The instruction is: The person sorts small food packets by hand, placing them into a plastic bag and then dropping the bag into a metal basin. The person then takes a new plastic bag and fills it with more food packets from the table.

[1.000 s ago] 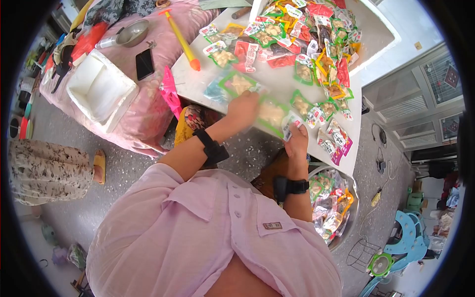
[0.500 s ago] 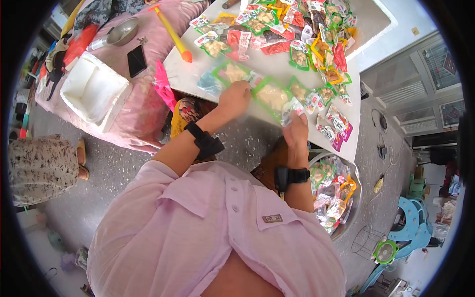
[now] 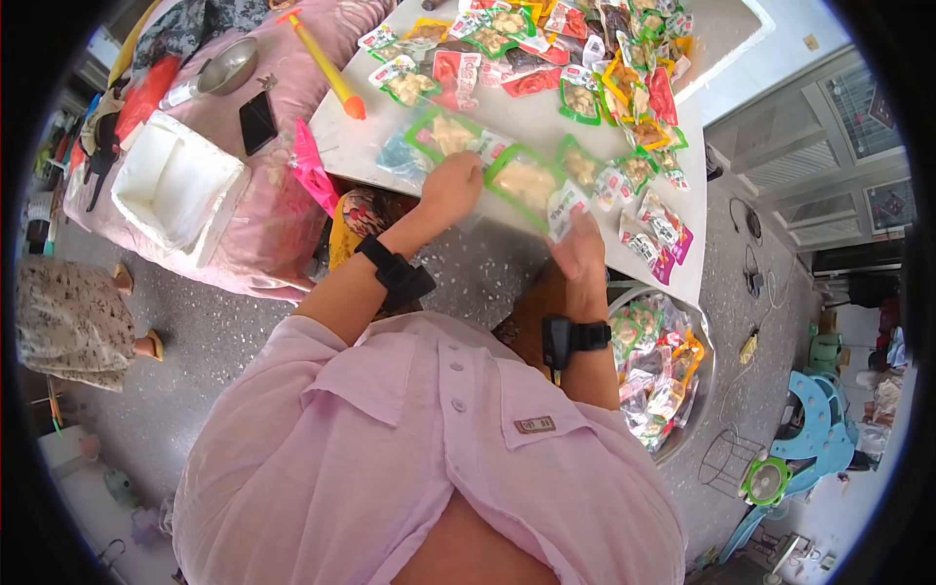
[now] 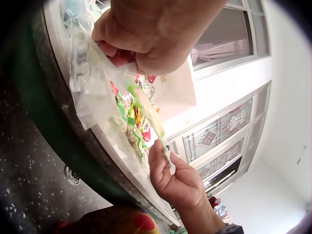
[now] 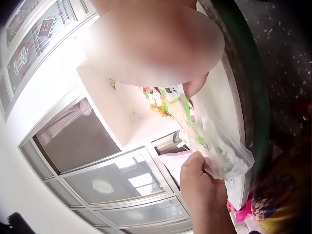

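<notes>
My left hand [image 3: 453, 185] grips the edge of a clear plastic bag [image 4: 87, 78] at the table's near edge. My right hand [image 3: 582, 244] pinches the white end of a green-edged snack packet [image 3: 526, 180] with pale pieces inside. Held slanting between the two hands, the packet has its far end by the bag's mouth in the right wrist view, where the clear bag [image 5: 226, 153] hangs from the left fingers. Another green-edged packet [image 3: 447, 134] lies just beyond the left hand, close to a bluish clear plastic piece [image 3: 400, 156].
Many snack packets [image 3: 634, 93] spread from a white foam box [image 3: 736, 44] over the white table [image 3: 370, 161]. A metal basin of packets [image 3: 697, 395] stands at lower right. On the pink-covered bed at left are a foam box [image 3: 175, 190] and a phone [image 3: 258, 122].
The head view has shifted slightly, so table and packets sit further left and up. Both hands keep their holds. At left, the person in the patterned garment has shifted footing.
</notes>
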Demonstrator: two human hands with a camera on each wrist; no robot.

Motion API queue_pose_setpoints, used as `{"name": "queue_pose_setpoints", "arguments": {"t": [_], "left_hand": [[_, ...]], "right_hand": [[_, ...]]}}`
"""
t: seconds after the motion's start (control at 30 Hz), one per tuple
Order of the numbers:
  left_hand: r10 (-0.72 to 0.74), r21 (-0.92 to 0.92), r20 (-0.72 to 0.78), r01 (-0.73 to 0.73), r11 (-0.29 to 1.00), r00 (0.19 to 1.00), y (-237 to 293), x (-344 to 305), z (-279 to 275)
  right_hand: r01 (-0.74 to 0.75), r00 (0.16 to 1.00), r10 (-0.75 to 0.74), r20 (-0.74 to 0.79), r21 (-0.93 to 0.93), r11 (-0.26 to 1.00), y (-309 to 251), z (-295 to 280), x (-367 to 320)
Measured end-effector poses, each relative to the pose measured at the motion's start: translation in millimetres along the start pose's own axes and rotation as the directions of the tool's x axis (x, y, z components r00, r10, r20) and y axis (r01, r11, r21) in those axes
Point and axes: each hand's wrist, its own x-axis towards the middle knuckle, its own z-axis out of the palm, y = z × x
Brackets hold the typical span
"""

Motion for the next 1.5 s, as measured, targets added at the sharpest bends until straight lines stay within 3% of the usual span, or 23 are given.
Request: {"name": "queue_pose_setpoints", "arguments": {"t": [0.17, 0.37, 0.47, 0.57, 0.77, 0.87, 0.97, 1.07, 1.17, 1.27, 1.3, 1.4, 1.5], "left_hand": [[0.027, -0.012, -0.006, -0.027, 1.000, 1.000, 2, 0, -2], [0.061, 0.037, -0.021, -0.060, 0.998, 0.998, 4, 1, 1], [0.013, 0.193, 0.052, -0.023, 0.981, 0.999, 19, -1, -7], [0.134, 0.286, 0.113, -0.162, 0.945, 0.984, 31, -4, -13], [0.190, 0.256, 0.069, -0.202, 0.945, 0.979, 41, -2, -11], [0.121, 0.299, 0.186, -0.174, 0.938, 0.975, 46, 2, -12], [0.117, 0.256, 0.140, -0.150, 0.955, 0.983, 50, -1, -19], [0.095, 0.223, 0.177, -0.134, 0.966, 0.980, 41, -1, -13], [0.103, 0.153, 0.167, -0.129, 0.980, 0.981, 43, -2, -16], [0.084, 0.203, 0.114, -0.106, 0.973, 0.990, 42, -2, -14], [0.099, 0.196, 0.099, -0.117, 0.974, 0.990, 43, -3, -15], [0.126, 0.185, 0.073, -0.137, 0.973, 0.989, 39, -3, -17], [0.176, 0.239, 0.073, -0.189, 0.952, 0.982, 24, -6, -9]], "right_hand": [[-0.012, 1.000, 0.012, 0.022, 0.007, 1.000, 1, 3, 1], [-0.043, 0.998, 0.036, -0.051, -0.132, 0.990, 6, 3, 5], [-0.086, 0.996, 0.082, -0.032, -0.159, 0.984, 8, 10, 6], [-0.071, 0.997, 0.069, -0.032, -0.051, 0.996, 10, 19, 8], [-0.086, 0.994, 0.084, 0.066, 0.038, 0.996, 33, 54, 21], [-0.210, 0.958, 0.236, 0.165, -0.162, 0.964, 46, 48, 41], [-0.165, 0.981, 0.191, -0.018, -0.583, 0.796, 31, 73, 31], [-0.107, 0.988, 0.153, 0.000, -0.713, 0.693, 22, 70, 37], [-0.068, 0.991, 0.136, 0.019, -0.793, 0.606, 26, 61, 52], [0.171, 0.976, 0.042, 0.213, -0.873, 0.457, 40, 69, 58], [-0.045, 0.977, 0.191, 0.099, -0.775, 0.630, 34, 76, 56], [-0.103, 0.937, 0.323, 0.135, -0.777, 0.621, 18, 82, 46], [-0.176, 0.943, 0.331, 0.035, -0.792, 0.584, -7, 81, 38]]}}
